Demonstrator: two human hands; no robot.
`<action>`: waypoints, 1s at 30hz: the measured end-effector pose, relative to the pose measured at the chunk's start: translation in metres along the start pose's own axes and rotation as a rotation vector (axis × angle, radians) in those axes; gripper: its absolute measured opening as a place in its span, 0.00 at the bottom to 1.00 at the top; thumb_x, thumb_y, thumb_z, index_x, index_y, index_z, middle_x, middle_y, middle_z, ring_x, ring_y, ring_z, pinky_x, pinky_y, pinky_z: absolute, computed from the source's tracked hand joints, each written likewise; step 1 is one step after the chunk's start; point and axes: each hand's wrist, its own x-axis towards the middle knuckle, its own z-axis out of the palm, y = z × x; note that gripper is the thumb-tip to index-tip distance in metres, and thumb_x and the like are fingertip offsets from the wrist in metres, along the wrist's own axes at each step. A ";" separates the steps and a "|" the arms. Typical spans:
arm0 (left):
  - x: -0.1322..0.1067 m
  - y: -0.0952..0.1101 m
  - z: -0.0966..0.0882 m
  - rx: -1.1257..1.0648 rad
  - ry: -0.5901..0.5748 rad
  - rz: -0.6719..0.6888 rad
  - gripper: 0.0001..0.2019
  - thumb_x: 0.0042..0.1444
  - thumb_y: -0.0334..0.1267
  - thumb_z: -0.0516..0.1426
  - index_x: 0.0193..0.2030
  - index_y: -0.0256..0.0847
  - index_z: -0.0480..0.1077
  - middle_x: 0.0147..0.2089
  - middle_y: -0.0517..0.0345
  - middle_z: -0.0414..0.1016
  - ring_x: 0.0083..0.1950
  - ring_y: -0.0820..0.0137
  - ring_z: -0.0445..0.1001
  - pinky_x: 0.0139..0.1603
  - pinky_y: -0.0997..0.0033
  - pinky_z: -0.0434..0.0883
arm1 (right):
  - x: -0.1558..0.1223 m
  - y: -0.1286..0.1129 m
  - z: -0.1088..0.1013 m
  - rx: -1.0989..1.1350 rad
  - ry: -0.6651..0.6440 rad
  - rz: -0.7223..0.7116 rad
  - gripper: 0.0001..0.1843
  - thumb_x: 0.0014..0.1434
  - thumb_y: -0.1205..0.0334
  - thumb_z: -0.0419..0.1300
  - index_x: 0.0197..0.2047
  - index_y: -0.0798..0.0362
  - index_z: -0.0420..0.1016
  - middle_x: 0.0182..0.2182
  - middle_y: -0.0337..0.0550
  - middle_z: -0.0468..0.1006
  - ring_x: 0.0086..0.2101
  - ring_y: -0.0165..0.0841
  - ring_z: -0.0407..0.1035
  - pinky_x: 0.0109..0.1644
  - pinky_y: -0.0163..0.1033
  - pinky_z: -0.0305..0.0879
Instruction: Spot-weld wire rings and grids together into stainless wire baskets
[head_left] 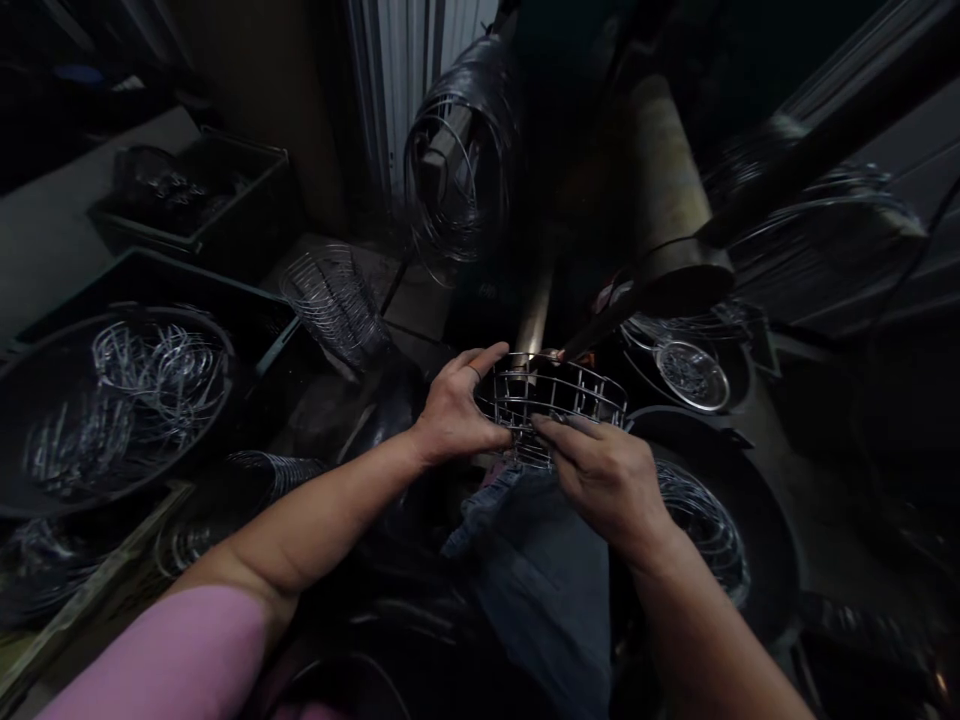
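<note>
A small round wire basket [559, 400] sits in front of me at centre, under the tip of a dark machine arm [600, 320]. My left hand [454, 410] grips the basket's left side, thumb along the top rim and fingers curled on the wires. My right hand [604, 470] holds the basket's near rim, fingers pinched on the lower wires. My knee in blue jeans [536, 570] lies just below the basket.
A dark tub [112, 400] of wire rings stands at left. A stack of wire baskets [334, 300] lies tilted behind the left hand. A wire coil [457, 150] hangs at top centre. A black basin [705, 520] with wire pieces is at right, a round wire disc [690, 375] behind it.
</note>
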 end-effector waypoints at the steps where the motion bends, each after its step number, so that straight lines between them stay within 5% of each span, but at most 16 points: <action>1: 0.003 -0.001 0.000 -0.013 0.004 -0.007 0.43 0.33 0.38 0.68 0.61 0.36 0.65 0.58 0.46 0.69 0.58 0.57 0.71 0.62 0.57 0.69 | 0.003 0.003 0.000 0.002 -0.027 0.011 0.16 0.62 0.69 0.52 0.46 0.54 0.81 0.37 0.46 0.82 0.32 0.35 0.76 0.35 0.37 0.70; 13: 0.020 -0.014 0.008 -0.146 -0.009 -0.106 0.47 0.28 0.33 0.69 0.62 0.38 0.65 0.57 0.49 0.68 0.53 0.60 0.74 0.55 0.61 0.74 | 0.020 0.013 -0.001 0.030 -0.067 0.099 0.13 0.62 0.64 0.56 0.45 0.48 0.82 0.38 0.44 0.82 0.34 0.36 0.77 0.34 0.35 0.68; 20: 0.043 -0.009 0.005 -0.045 -0.016 -0.181 0.48 0.27 0.32 0.68 0.63 0.37 0.65 0.56 0.49 0.70 0.54 0.58 0.72 0.59 0.60 0.70 | 0.038 0.026 0.002 0.112 -0.056 0.158 0.14 0.61 0.65 0.56 0.46 0.49 0.81 0.41 0.44 0.82 0.40 0.38 0.77 0.42 0.39 0.72; 25: 0.047 -0.010 0.006 -0.055 -0.036 -0.200 0.50 0.25 0.33 0.70 0.63 0.39 0.65 0.57 0.50 0.69 0.55 0.57 0.71 0.59 0.60 0.70 | 0.020 0.020 -0.005 0.400 0.222 0.286 0.15 0.63 0.61 0.57 0.51 0.50 0.78 0.45 0.46 0.80 0.43 0.38 0.76 0.50 0.42 0.71; 28: 0.057 -0.014 0.007 -0.052 -0.018 -0.225 0.51 0.24 0.34 0.71 0.63 0.39 0.66 0.56 0.49 0.70 0.56 0.56 0.72 0.59 0.59 0.70 | 0.003 0.013 -0.007 0.658 0.228 0.423 0.17 0.63 0.60 0.58 0.54 0.47 0.76 0.43 0.43 0.80 0.35 0.34 0.76 0.44 0.42 0.73; 30: 0.065 -0.017 0.007 -0.041 -0.002 -0.224 0.51 0.24 0.35 0.72 0.63 0.37 0.66 0.56 0.47 0.71 0.56 0.54 0.72 0.59 0.57 0.69 | -0.006 0.009 -0.003 0.796 0.194 0.486 0.15 0.61 0.60 0.61 0.51 0.49 0.78 0.34 0.41 0.81 0.29 0.33 0.74 0.39 0.41 0.73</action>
